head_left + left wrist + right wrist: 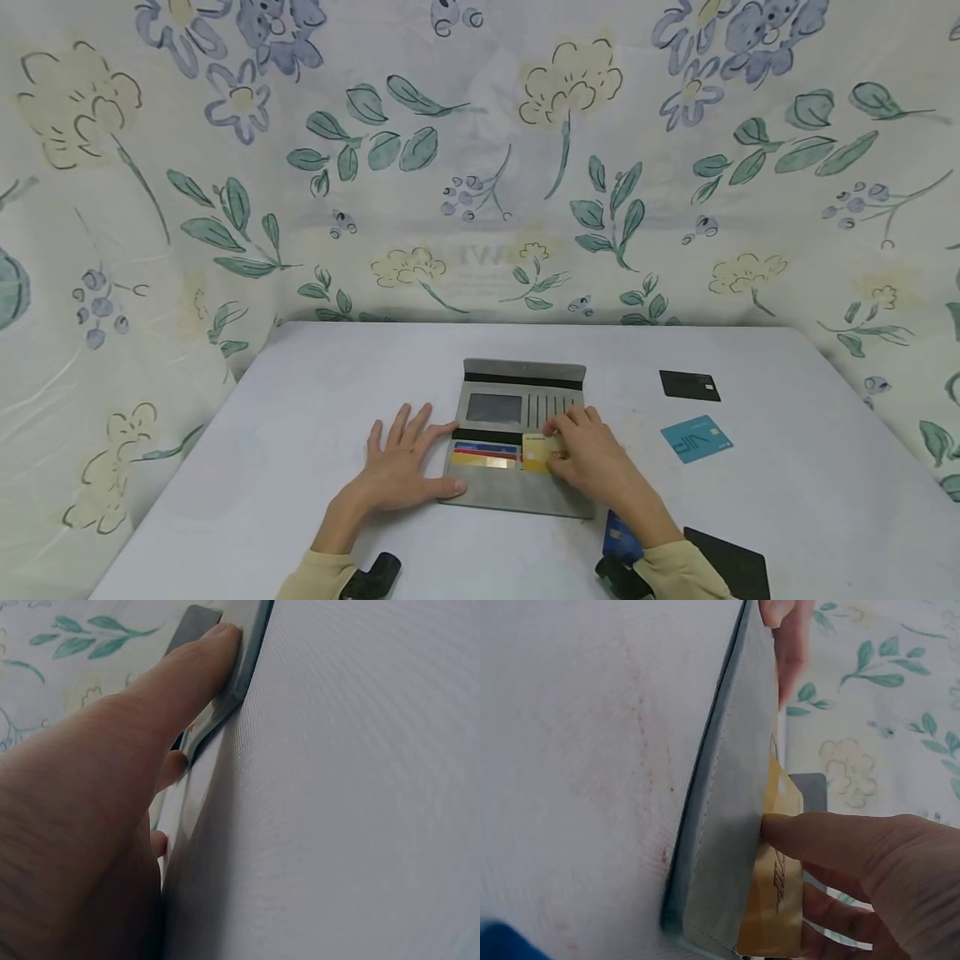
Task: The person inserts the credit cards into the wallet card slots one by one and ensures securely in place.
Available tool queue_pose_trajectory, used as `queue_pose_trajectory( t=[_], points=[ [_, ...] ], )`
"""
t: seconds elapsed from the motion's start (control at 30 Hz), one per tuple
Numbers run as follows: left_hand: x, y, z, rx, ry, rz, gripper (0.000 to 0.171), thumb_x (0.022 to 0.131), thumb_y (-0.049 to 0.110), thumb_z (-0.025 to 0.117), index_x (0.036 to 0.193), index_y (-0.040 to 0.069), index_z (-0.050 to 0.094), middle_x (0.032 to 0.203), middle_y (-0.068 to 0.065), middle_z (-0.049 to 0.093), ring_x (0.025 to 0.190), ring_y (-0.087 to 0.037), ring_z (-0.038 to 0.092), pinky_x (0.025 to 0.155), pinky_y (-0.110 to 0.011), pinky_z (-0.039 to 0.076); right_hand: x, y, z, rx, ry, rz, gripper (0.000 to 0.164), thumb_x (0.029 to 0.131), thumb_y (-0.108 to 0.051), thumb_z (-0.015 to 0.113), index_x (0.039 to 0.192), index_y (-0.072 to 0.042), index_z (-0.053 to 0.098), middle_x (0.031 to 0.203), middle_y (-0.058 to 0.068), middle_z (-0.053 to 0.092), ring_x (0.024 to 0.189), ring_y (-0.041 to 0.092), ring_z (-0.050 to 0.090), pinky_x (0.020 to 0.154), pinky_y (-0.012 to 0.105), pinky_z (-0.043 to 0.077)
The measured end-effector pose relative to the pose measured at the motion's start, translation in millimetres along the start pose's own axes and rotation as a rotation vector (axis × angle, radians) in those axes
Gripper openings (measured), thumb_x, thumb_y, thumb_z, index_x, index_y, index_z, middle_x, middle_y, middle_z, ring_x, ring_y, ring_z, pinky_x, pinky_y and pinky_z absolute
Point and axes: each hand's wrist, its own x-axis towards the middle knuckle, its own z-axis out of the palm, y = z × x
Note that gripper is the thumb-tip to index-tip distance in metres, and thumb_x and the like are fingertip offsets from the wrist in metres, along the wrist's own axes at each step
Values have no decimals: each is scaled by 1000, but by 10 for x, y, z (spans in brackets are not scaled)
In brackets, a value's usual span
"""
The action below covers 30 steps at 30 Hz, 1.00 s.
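A grey wallet point(517, 496) lies unfolded on the white table, several cards point(483, 455) showing in its left-hand slots. With fingers spread, my left hand point(401, 471) rests at the wallet's left side. Its thumb point(202, 660) presses on the lower left edge. My right hand point(596, 458) pinches a yellow card point(535, 452) between thumb and fingers at the right-hand pocket. In the right wrist view the card point(776, 900) stands up past the pocket edge, the thumb at that edge; its lower part is hidden.
Right of the wallet lie a black card point(688, 385) and a teal card point(696, 438). A blue card point(621, 537) lies partly under the right forearm, and a flat black object point(731, 567) sits near the front. A flowered sheet point(480, 208) hangs behind the table point(300, 375).
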Motion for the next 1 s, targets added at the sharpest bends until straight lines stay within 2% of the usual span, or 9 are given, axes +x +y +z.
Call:
queue_pose_trajectory(
  t=[0.5,0.83,1.0],
  points=[
    [-30,-51,-26,-3,2,-13,87,77,67,70,148,23,45,163,-20,16,150,-46,0,111,-72,-7,60,25,68,115,-13,43,27,81,-11,81,104,-9,68,101,2,57,97,21,47,86,41,48],
    [-2,-20,-10,-3,1,-11,87,77,66,70,147,22,45,163,-20,17,150,-46,0,111,-72,-6,36,0,62,30,19,1,27,79,-12,82,103,-9,69,100,4,57,98,23,52,87,42,48],
    [9,-6,0,-1,0,0,87,77,66,69,147,21,45,163,-21,17,149,-47,1,111,-72,-6,35,56,66,76,-4,30,28,80,-13,82,105,-11,70,98,0,55,97,20,50,86,41,47]
  ],
)
